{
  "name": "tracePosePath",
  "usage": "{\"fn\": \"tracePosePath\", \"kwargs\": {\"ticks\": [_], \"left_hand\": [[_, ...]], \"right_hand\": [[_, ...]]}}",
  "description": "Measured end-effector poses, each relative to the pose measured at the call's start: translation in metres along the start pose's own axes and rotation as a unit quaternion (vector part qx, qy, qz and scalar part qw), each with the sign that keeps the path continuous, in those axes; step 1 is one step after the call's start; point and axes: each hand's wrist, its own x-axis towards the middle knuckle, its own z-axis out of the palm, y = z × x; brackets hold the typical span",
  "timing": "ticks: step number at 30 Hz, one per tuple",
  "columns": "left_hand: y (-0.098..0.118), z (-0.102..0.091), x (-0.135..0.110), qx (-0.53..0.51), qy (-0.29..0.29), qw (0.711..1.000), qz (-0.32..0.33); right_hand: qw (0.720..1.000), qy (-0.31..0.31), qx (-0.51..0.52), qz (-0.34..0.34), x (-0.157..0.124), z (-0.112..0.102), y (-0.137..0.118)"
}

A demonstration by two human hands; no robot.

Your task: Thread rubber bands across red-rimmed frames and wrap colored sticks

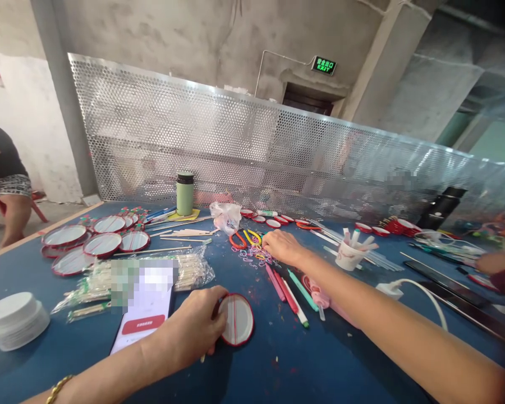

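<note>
My left hand is closed on the near-left edge of a round white disc with a red rim, which has a thin red line across its face. The tip of a thin stick shows under that hand. Farther out, my right hand reaches down to a loose heap of small pink and purple curled pieces. Its fingers are bent together, and whatever they pinch is hidden. Just left of it lie orange-handled scissors and a yellow-handled tool.
A phone and bagged sticks lie left, near a white jar and stacked red-rimmed discs. Pens and a pen cup sit right. A green bottle stands behind. Another person's hand is far right.
</note>
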Motion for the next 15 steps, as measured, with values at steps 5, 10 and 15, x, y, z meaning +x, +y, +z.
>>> {"fn": "tracePosePath", "kwargs": {"ticks": [5, 10, 15], "left_hand": [[0.002, 0.000, -0.002, -0.002, -0.011, 1.000, -0.011], [0.001, 0.001, -0.003, -0.002, -0.005, 1.000, -0.012], [0.002, 0.000, -0.004, 0.007, -0.006, 1.000, -0.006]], "right_hand": [[1.000, 0.000, 0.013, 0.001, 0.015, -0.002, 0.005], [1.000, -0.013, 0.021, -0.001, 0.024, 0.013, 0.003], [1.000, 0.003, 0.017, 0.012, 0.024, 0.018, 0.013]]}}
